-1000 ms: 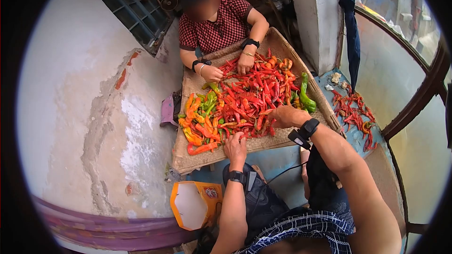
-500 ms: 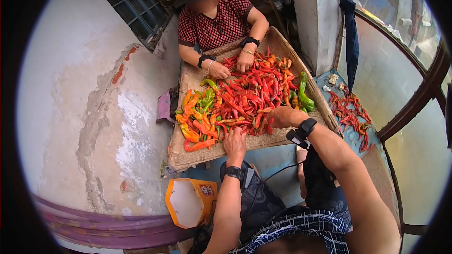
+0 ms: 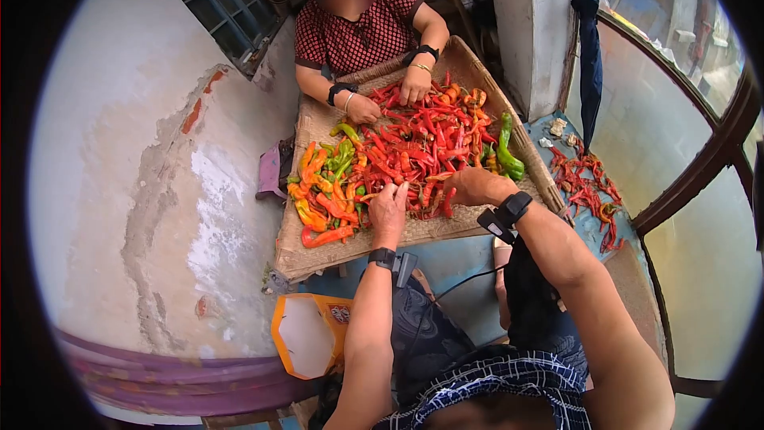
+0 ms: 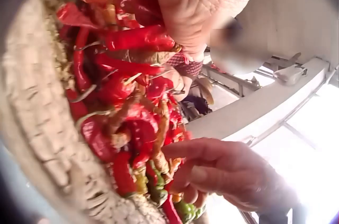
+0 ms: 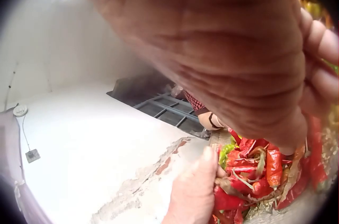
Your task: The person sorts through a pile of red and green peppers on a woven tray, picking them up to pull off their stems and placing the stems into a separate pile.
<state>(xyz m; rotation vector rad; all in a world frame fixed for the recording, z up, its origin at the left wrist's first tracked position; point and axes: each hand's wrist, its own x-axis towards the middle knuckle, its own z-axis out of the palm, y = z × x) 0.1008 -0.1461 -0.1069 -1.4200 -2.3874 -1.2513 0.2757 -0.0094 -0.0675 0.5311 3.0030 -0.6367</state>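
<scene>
Many red peppers lie heaped in a woven tray. My left hand is at the heap's near side, fingers loosely bent and touching peppers; its fingertips are partly hidden among them. To its right, my right hand reaches in from the side. In the left wrist view the right hand has its index finger against a withered orange pepper, the other fingers curled round its lower end. The right wrist view shows the left thumb beside a red pepper.
Across the tray a person in a patterned shirt has both hands in the peppers. Orange peppers lie at the tray's left, a green pepper at its right. More red peppers lie beyond; a yellow-edged box stands below.
The tray and everything in it sit slightly further up and left in the head view. My left hand has moved a little further over the peppers; the right hand stays at the same spot.
</scene>
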